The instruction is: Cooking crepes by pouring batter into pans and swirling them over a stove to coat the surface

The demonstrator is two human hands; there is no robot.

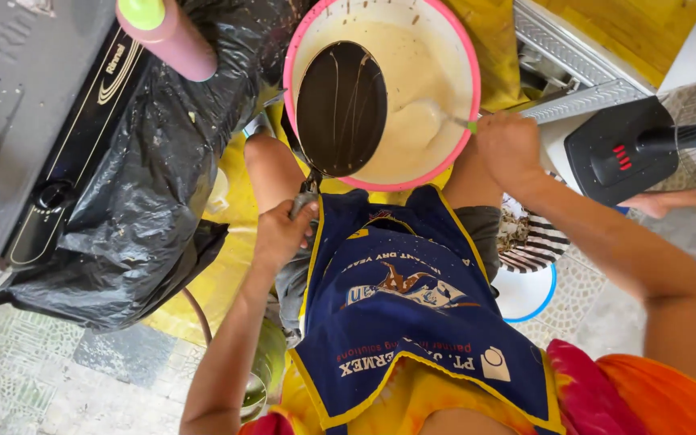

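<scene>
On the tiled floor, beside a black-wrapped stove (122, 161), the pink-rimmed bowl (380, 89) of pale batter sits ahead of the knees — the left hand (282, 234) clenches the dark pan (341, 109) handle, long axis pointing away over the bowl, while the right hand (509, 149), nearer the batter, grips a ladle (445, 117).

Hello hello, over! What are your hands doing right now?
Left hand grips handle of dark round pan, held over pink-rimmed bowl of pale batter. Right hand holds metal spoon in batter. Nothing blocking.
</scene>
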